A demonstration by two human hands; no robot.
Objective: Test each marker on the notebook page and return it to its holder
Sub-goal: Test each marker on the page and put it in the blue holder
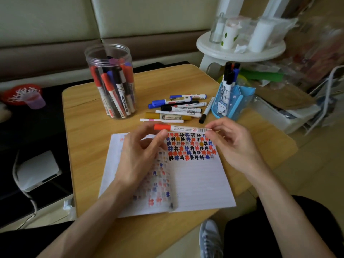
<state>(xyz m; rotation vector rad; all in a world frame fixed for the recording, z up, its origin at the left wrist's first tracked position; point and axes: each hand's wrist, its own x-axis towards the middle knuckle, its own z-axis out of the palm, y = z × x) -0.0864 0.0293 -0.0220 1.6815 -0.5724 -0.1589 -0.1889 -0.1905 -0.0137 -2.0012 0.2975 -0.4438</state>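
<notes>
A red-capped white marker [183,128] is held level above the open notebook [197,181]. My left hand [141,153] pinches its red cap end, and my right hand [230,144] pinches the other end. The notebook's right page carries rows of red, blue and black hash marks at its top. A clear plastic jar [111,81] full of markers stands at the table's back left. A blue pen holder [232,101] with a few markers stands at the back right. Several loose markers [178,108] lie between them.
The small wooden table [87,138] has rounded corners. A white round stool [240,49] with bottles stands behind the holder. A white box [37,170] sits on dark furniture at the left. Clutter and bins fill the right side. My knee and a shoe [210,237] show below.
</notes>
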